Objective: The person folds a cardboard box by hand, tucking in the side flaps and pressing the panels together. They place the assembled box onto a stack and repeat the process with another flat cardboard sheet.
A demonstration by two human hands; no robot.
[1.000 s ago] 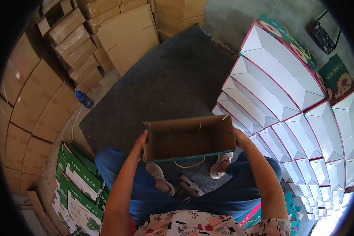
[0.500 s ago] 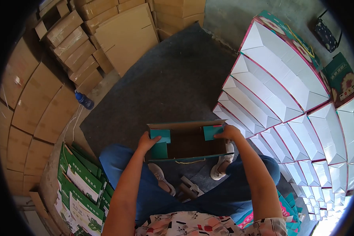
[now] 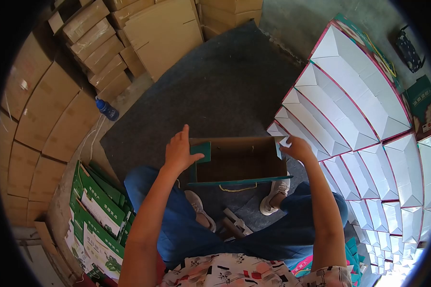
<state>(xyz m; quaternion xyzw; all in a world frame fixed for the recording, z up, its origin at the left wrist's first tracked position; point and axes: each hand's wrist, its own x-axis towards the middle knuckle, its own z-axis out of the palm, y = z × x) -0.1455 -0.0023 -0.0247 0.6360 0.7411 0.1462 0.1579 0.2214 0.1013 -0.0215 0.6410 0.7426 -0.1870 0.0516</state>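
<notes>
An open cardboard gift box (image 3: 244,165) with a brown inside, teal outer edges and a yellow cord handle (image 3: 238,190) stands between my legs. At its left end my left hand (image 3: 178,152) is open, fingers stretched out along the outside and the thumb by a teal end flap (image 3: 202,152). My right hand (image 3: 299,148) is at the far right corner, thumb and fingers closed on the right end flap (image 3: 281,145), whose pale side shows. Part of that flap is hidden by the fingers.
Stacked white-lined boxes (image 3: 349,86) rise at the right. Brown cartons (image 3: 62,115) line the left, with a blue bottle (image 3: 107,110) near them. Green printed flat cartons (image 3: 100,220) lie at my left, teal ones (image 3: 354,258) at my right. Dark matting (image 3: 210,91) covers the floor.
My left hand has spread its fingers and moved up along the box end. The right flap has swung from lying inward to standing at the box end, with my right hand on it.
</notes>
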